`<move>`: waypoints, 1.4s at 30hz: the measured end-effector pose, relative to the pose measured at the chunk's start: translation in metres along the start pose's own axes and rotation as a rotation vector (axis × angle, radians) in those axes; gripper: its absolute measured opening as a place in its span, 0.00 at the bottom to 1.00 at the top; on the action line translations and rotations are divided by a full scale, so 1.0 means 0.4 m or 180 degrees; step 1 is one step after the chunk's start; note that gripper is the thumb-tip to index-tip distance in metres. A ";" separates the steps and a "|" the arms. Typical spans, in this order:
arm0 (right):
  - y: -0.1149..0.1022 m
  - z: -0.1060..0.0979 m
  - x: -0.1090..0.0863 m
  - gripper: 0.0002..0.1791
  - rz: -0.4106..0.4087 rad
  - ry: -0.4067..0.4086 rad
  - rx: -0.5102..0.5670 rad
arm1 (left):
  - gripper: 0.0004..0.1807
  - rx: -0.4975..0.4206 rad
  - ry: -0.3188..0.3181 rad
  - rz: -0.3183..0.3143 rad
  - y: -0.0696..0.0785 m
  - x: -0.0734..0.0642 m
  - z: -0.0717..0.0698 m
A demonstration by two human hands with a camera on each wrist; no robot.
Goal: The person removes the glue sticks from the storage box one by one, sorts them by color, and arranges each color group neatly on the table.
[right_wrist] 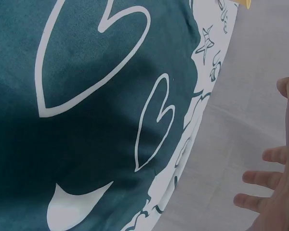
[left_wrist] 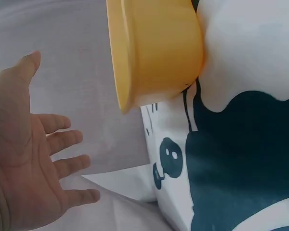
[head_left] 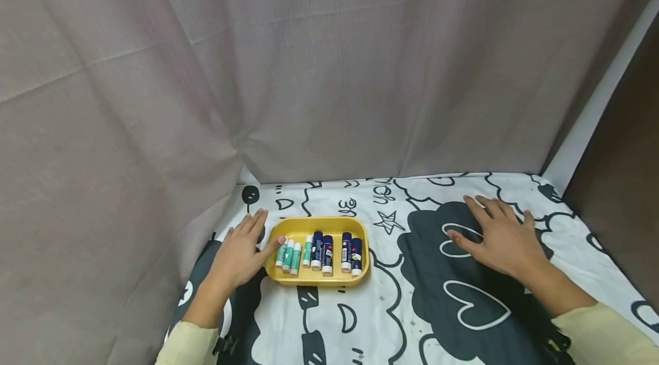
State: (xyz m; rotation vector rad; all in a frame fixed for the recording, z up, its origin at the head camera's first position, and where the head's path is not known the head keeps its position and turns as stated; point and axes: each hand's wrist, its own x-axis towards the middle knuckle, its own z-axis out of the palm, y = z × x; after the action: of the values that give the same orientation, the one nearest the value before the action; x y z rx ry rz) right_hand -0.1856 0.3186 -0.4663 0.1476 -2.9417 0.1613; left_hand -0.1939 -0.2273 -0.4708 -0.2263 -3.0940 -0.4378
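A yellow tray (head_left: 316, 281) lies on the patterned cloth, holding several small capped tubes that look like glue sticks. Green-and-white tubes (head_left: 288, 256) are at its left and navy-and-white tubes (head_left: 327, 253) at its middle and right. My left hand (head_left: 238, 255) is spread beside the tray's left end, its thumb reaching over the rim in the head view. In the left wrist view this hand (left_wrist: 29, 159) appears apart from the tray's side (left_wrist: 164, 53). Well to the right, my right hand (head_left: 503, 242) is spread above the dark patch of cloth, holding nothing.
The white cloth (head_left: 381, 302) with dark drawings covers the surface. A grey curtain (head_left: 329, 96) hangs along the back and left side. At the right stands a brown panel (head_left: 618, 193) with a pale edge.
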 end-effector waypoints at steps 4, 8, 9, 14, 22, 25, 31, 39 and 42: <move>-0.003 0.003 0.001 0.59 -0.0007 -0.0056 0.0004 | 0.54 -0.0166 -0.0138 -0.0074 -0.007 -0.006 0.011; -0.006 0.004 0.002 0.60 0.0005 -0.0079 -0.0004 | 0.56 -0.0361 -0.0260 -0.0097 -0.019 -0.012 0.031; -0.006 0.004 0.002 0.60 0.0005 -0.0077 -0.0007 | 0.56 -0.0432 -0.0295 -0.0102 -0.023 -0.014 0.037; -0.007 0.010 0.006 0.60 0.0010 -0.0103 0.0005 | 0.59 -0.0726 -0.0482 -0.0244 -0.034 -0.020 0.059; -0.014 0.011 0.013 0.59 -0.0017 -0.0094 0.0021 | 0.62 -0.0911 -0.0609 -0.0357 -0.035 -0.025 0.086; -0.019 0.012 0.016 0.58 -0.0037 -0.0112 0.0051 | 0.64 -0.1029 -0.0636 -0.0356 -0.035 -0.030 0.095; -0.026 0.014 0.026 0.60 -0.0061 -0.0161 0.0059 | 0.69 -0.1210 -0.0626 -0.0212 -0.039 -0.035 0.115; -0.030 0.022 0.039 0.60 -0.0070 -0.0186 0.0032 | 0.75 -0.1235 -0.0626 -0.0217 -0.035 -0.031 0.129; -0.034 0.025 0.043 0.60 -0.0088 -0.0170 0.0044 | 0.76 -0.1263 -0.0630 -0.0230 -0.037 -0.030 0.133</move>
State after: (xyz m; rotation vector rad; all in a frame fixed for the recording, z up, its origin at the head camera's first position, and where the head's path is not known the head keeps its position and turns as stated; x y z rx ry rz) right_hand -0.2028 0.3022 -0.4713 0.1976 -2.9905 0.1763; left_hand -0.1834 -0.2282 -0.5265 -0.1678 -3.1782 -1.0959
